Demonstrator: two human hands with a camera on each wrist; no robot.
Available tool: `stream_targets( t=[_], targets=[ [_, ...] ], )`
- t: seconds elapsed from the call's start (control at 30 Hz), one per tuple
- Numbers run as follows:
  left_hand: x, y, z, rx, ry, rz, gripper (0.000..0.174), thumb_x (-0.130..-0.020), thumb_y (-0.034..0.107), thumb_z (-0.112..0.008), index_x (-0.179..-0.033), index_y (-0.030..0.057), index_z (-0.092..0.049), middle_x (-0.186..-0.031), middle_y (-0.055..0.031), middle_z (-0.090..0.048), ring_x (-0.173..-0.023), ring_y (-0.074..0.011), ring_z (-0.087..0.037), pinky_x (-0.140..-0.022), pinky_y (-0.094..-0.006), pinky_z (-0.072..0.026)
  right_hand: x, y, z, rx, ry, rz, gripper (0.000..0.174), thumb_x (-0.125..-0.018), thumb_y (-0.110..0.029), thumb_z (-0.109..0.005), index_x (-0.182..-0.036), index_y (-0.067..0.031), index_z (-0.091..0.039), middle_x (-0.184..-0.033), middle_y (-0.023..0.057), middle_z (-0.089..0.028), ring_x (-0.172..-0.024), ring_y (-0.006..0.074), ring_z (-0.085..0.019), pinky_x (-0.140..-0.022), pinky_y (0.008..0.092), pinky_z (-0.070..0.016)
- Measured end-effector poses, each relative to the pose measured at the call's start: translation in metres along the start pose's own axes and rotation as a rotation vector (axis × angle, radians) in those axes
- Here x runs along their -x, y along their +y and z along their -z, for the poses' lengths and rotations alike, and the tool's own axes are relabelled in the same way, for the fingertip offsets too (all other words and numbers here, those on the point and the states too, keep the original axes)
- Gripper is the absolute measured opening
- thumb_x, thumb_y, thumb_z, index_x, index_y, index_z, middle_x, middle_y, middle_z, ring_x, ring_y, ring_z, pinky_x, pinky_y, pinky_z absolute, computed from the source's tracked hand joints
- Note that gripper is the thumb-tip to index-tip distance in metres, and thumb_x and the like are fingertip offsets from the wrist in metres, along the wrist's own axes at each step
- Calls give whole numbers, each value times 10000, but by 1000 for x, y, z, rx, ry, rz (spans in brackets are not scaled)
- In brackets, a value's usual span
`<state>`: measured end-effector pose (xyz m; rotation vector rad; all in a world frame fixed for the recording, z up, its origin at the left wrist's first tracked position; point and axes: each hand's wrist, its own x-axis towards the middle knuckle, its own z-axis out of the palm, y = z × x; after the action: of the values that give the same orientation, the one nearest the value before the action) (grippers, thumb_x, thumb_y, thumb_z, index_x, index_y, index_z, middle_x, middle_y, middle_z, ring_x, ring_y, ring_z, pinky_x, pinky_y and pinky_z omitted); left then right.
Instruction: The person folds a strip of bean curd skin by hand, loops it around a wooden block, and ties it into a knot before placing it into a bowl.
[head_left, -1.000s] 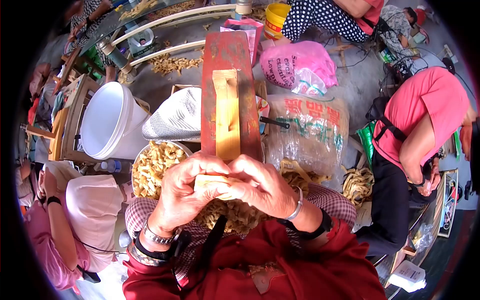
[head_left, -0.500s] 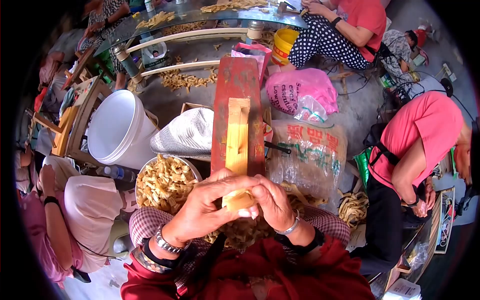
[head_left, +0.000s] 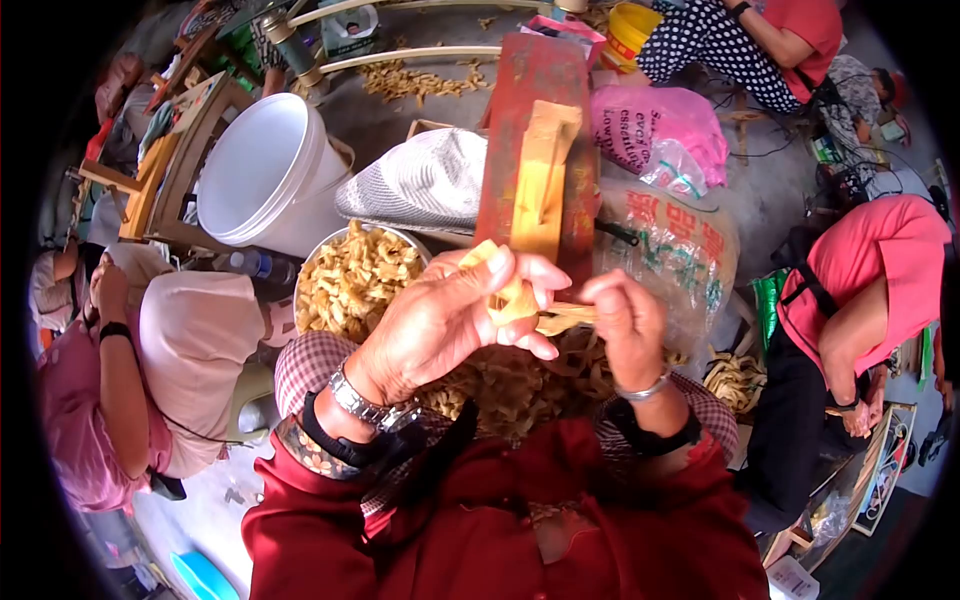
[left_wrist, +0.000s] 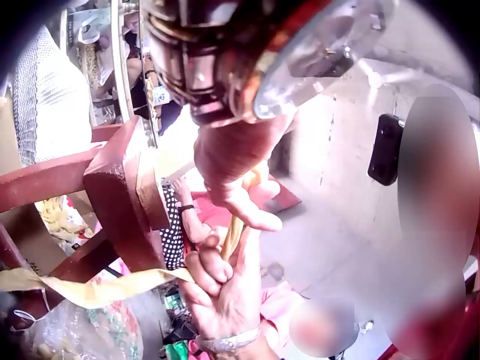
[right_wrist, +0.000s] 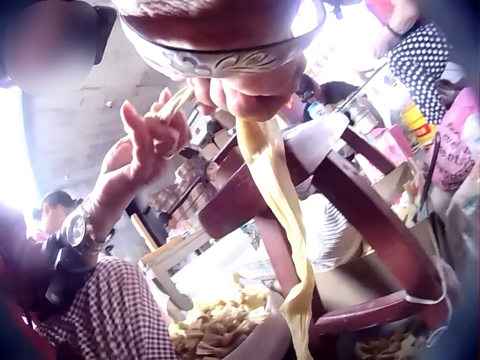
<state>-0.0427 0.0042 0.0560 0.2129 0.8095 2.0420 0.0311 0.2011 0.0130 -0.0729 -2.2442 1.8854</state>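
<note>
My left hand (head_left: 440,315) pinches a small folded bundle (head_left: 513,302) of a pale yellow, flat, pliable strip between thumb and fingers, its other fingers spread. A twisted length of the strip (head_left: 567,318) runs across to my right hand (head_left: 632,330), whose fingers curl round it. In the right wrist view the strip's long tail (right_wrist: 279,187) hangs below that fist. Beyond both hands, a pale wooden block (head_left: 543,190) lies on a narrow red wooden bench (head_left: 500,150). Many similar yellow pieces (head_left: 510,390) lie in the lap below.
Left of the bench, a bowl holds knotted yellow pieces (head_left: 355,280), near a white bucket (head_left: 230,190) and a patterned cloth hat (head_left: 420,185). To the right are a clear plastic sack (head_left: 680,250), a pink bag (head_left: 655,125) and loose strips (head_left: 733,380). People sit on both sides.
The hands were together around the compact folded piece; now they are apart, the right hand having moved right with a length of strip stretched between them. The head view has shifted too.
</note>
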Motion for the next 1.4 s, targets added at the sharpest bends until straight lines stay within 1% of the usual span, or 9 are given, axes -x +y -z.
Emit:
stream_targets(
  t=[0.27, 0.4, 0.6, 0.7, 0.73, 1.03, 1.2, 1.33, 1.4],
  targets=[
    [-4, 2, 2, -352, 136, -128, 584, -972, 450, -360, -1197, -72, -491, -1059, -139, -534, -733, -169, -589, -684, -350, -562, 0, 6, 8, 63, -155, -122, 262, -914, -256, -589, -866, 1, -568, -624, 0, -513, -571, 50, -496, -471, 212, -382],
    [-5, -4, 0, -671, 348, -30, 270, -909, 224, -601, -1041, -11, -590, -659, 4, -553, -433, -38, -434, -398, -170, -348, -2, 6, 4, -18, -207, -168, 259, -918, -258, -580, -943, -2, -552, -681, 14, -541, -543, 51, -509, -446, 204, -425],
    [-8, -10, 3, -657, 378, -67, 182, -890, 211, -628, -940, 39, -595, -588, 35, -487, -436, -20, -387, -375, -170, -277, -4, -11, 1, 51, -335, -136, 282, -889, -211, -610, -1081, -19, -533, -781, 58, -604, -570, 87, -564, -456, 226, -466],
    [-8, -7, 1, -555, 336, -106, 136, -892, 171, -617, -917, 42, -581, -586, 37, -468, -437, -21, -369, -378, -165, -273, -5, -16, -4, 306, -376, 126, 204, -910, -207, -569, -927, -5, -544, -661, 125, -513, -524, 191, -533, -494, 314, -405],
    [-5, -2, 2, -505, 318, -122, 119, -893, 155, -611, -909, 43, -574, -587, 38, -462, -437, -22, -363, -380, -163, -272, -1, -20, -3, 195, -353, 26, 236, -919, -214, -551, -823, 2, -535, -616, 133, -445, -511, 233, -485, -508, 340, -379],
    [-38, 28, 3, -445, 339, -265, 72, -888, 93, -578, -873, 25, -558, -618, 22, -477, -466, -39, -379, -391, -194, -316, -46, -40, 35, 389, -256, 82, 290, -916, -234, -525, -745, -2, -554, -581, 29, -454, -543, 98, -432, -508, 265, -352],
    [-72, 36, 3, -512, 371, -309, 102, -912, 139, -568, -879, 46, -542, -619, 18, -468, -451, -32, -356, -400, -198, -303, -80, -17, 36, 415, -46, 193, 350, -920, -316, -505, -765, -4, -532, -583, 123, -470, -524, 210, -489, -524, 351, -390],
    [-88, 24, 32, -822, 447, -309, 141, -902, 174, -591, -835, 53, -572, -589, 45, -480, -443, -31, -384, -390, -201, -305, -83, 12, 35, 664, -116, 143, 328, -924, -293, -500, -804, 7, -557, -607, 103, -517, -544, 177, -502, -532, 338, -397],
    [-75, 33, 48, -1003, 501, -286, 177, -902, 203, -594, -811, 51, -585, -588, 48, -493, -445, -27, -377, -392, -200, -302, -73, 11, 40, 480, -153, 27, 308, -929, -253, -499, -768, 5, -547, -611, 51, -482, -574, 113, -453, -532, 291, -366]
  ],
)
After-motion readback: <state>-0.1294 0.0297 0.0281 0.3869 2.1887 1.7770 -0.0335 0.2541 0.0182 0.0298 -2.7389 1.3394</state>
